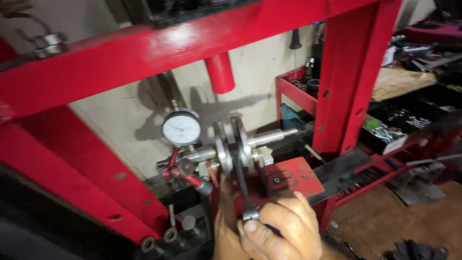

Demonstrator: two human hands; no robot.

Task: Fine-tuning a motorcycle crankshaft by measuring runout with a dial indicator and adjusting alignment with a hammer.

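Steel gleams at centre frame, where a crankshaft sits across a support stand, its shaft ends pointing left and right and its two round webs standing upright side by side. Down from between those webs hangs the dark connecting rod, and right at its lower end, bottom centre of the frame, the right hand has its fingers curled shut around the rod's small end. Just behind it, lower and to the left, the left hand shows only partly; whether it grips anything I cannot tell. Left of the crankshaft, a white-faced dial gauge stands on a red-jointed holder, its stem down by the left shaft end. Over it all runs the red press frame, beam slanting across the top, post at the right. A red shelf with parts sits behind at right.
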